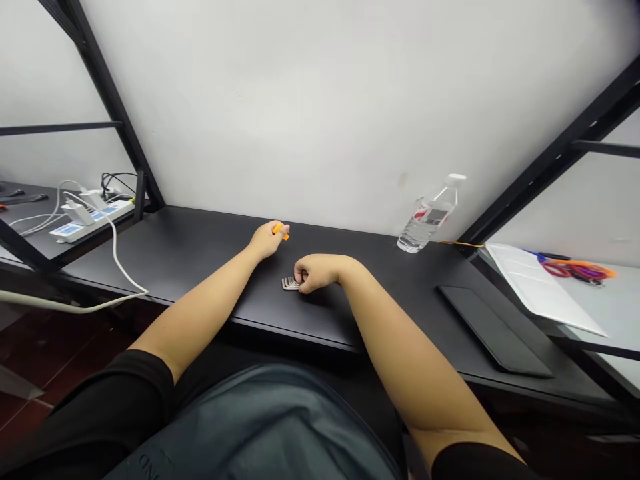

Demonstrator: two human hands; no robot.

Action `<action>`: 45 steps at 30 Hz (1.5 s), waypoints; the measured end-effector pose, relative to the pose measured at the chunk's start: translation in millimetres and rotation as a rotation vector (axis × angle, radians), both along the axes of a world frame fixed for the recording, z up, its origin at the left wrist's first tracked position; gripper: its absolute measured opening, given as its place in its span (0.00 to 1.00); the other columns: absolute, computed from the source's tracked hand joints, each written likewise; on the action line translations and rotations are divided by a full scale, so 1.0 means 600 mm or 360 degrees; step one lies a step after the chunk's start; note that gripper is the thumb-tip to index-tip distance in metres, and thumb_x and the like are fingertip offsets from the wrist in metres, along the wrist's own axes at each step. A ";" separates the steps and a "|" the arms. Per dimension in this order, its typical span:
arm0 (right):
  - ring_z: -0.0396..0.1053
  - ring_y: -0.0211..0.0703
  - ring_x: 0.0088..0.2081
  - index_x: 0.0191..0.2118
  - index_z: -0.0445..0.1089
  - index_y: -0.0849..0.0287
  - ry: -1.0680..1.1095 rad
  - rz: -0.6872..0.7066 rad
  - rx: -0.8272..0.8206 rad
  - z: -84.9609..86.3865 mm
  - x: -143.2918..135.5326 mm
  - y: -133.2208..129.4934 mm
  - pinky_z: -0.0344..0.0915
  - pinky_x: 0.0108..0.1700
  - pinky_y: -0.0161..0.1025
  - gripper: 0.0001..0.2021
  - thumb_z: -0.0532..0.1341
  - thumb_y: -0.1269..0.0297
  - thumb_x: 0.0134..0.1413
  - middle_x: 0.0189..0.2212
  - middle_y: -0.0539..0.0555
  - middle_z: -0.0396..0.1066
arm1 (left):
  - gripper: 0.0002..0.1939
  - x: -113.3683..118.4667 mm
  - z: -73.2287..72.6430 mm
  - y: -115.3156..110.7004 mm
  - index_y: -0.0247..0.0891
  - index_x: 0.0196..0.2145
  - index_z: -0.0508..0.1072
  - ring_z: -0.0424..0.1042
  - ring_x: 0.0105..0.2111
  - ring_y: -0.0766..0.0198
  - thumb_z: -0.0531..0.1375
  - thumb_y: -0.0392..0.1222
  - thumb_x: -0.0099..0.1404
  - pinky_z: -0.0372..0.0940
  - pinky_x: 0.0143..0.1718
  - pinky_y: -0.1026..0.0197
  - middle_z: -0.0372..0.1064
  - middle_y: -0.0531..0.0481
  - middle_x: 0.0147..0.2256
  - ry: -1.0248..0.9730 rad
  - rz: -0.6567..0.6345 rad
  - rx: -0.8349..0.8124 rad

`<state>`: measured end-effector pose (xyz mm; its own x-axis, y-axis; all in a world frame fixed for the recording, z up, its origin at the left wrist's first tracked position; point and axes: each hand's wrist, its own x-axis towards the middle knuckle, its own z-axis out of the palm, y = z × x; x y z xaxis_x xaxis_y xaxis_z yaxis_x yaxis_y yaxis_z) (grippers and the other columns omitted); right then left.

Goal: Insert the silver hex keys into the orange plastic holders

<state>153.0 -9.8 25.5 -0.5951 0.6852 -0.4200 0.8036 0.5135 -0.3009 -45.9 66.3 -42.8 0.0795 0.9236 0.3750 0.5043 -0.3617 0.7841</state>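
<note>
**Two hands at a black desk: orange holder and metal keys**

Left hand (267, 240): stretched forward over the black desk (200, 257), resting near the white wall (320, 100). Fingers pressed together around a small orange piece (281, 231), which sticks out past the fingertips on the wall side (its exact shape is too small to tell)

Right hand (316, 272): curled knuckles-up on the desk, just nearer the person than the left hand. Fingertips pinch one end of a bunch of small metal keys (289, 284); the bunch lies flat on the desk, its free ends fanned toward the left. The two hands are near each other but apart

Water bottle (429, 217): clear plastic, white cap, leaning against the wall to the right of the hands, well apart from them

Dark flat pad (493, 330): lies on the desk at right, close to the front edge

White sheets (537, 283): on the neighbouring pale surface at far right, overhanging the desk's end; scissors with orange and red handles (575, 270) lie just beyond them

Power strip (90, 217): white, on the adjoining shelf at far left, with plugs in it; a white cable (116, 260) drops from it across the desk's left corner

Black frame bars (113, 100): slant up on both sides of the desk

Person's dark sleeves and lap fill the bottom of the view
</note>
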 end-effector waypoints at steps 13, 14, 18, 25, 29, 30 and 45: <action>0.68 0.41 0.31 0.32 0.73 0.56 0.0284 0.0093 0.0095 0.018 0.016 -0.007 0.59 0.32 0.36 0.05 0.63 0.63 0.47 0.32 0.51 0.75 | 0.17 0.006 0.021 -0.022 0.39 0.39 0.80 0.76 0.40 0.58 0.68 0.53 0.57 0.68 0.46 0.57 0.79 0.46 0.40 -0.0044 -0.0463 0.0045; 0.68 0.41 0.31 0.33 0.73 0.56 0.0415 0.0075 0.0180 0.021 0.023 -0.005 0.59 0.33 0.37 0.05 0.63 0.62 0.49 0.32 0.52 0.75 | 0.17 0.007 0.022 -0.024 0.38 0.38 0.81 0.76 0.39 0.58 0.68 0.53 0.57 0.68 0.46 0.56 0.79 0.46 0.39 -0.0052 -0.0492 0.0049; 0.71 0.44 0.36 0.39 0.71 0.56 0.1119 -0.0190 0.0588 0.020 0.048 0.010 0.65 0.39 0.39 0.11 0.60 0.54 0.59 0.36 0.54 0.76 | 0.19 0.009 0.024 -0.026 0.37 0.39 0.81 0.76 0.37 0.58 0.68 0.54 0.57 0.69 0.44 0.56 0.80 0.45 0.37 -0.0080 -0.0535 0.0045; 0.74 0.46 0.37 0.40 0.69 0.57 0.1521 -0.0485 0.0759 -0.003 0.046 0.036 0.69 0.42 0.42 0.12 0.61 0.53 0.61 0.34 0.56 0.77 | 0.20 0.011 0.029 -0.031 0.37 0.40 0.82 0.76 0.38 0.58 0.69 0.55 0.56 0.69 0.44 0.57 0.80 0.44 0.39 -0.0121 -0.0526 0.0001; 0.73 0.45 0.35 0.40 0.70 0.57 0.1441 -0.0505 0.0779 -0.005 0.044 0.038 0.69 0.41 0.42 0.12 0.60 0.52 0.60 0.34 0.56 0.77 | 0.20 0.012 0.030 -0.033 0.37 0.40 0.82 0.76 0.39 0.57 0.69 0.55 0.56 0.69 0.44 0.57 0.80 0.44 0.39 -0.0100 -0.0531 0.0016; 0.73 0.45 0.35 0.40 0.70 0.57 0.1440 -0.0506 0.0779 -0.005 0.044 0.038 0.69 0.41 0.42 0.12 0.60 0.53 0.60 0.34 0.56 0.77 | 0.20 0.012 0.030 -0.033 0.37 0.40 0.83 0.76 0.39 0.57 0.69 0.55 0.56 0.69 0.44 0.57 0.80 0.44 0.39 -0.0095 -0.0529 0.0024; 0.71 0.45 0.34 0.41 0.71 0.57 0.1390 -0.0508 0.0870 -0.005 0.044 0.037 0.67 0.39 0.41 0.14 0.60 0.51 0.60 0.33 0.56 0.76 | 0.18 0.013 0.037 -0.039 0.38 0.38 0.83 0.77 0.41 0.55 0.69 0.54 0.56 0.69 0.47 0.55 0.81 0.44 0.40 -0.0087 -0.0454 0.0050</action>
<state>179.7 12.6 22.8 -0.3011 0.8277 0.4735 0.5428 0.5570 -0.6286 -37.9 42.8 -20.7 0.3132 0.8548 0.4139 0.3358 -0.5073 0.7936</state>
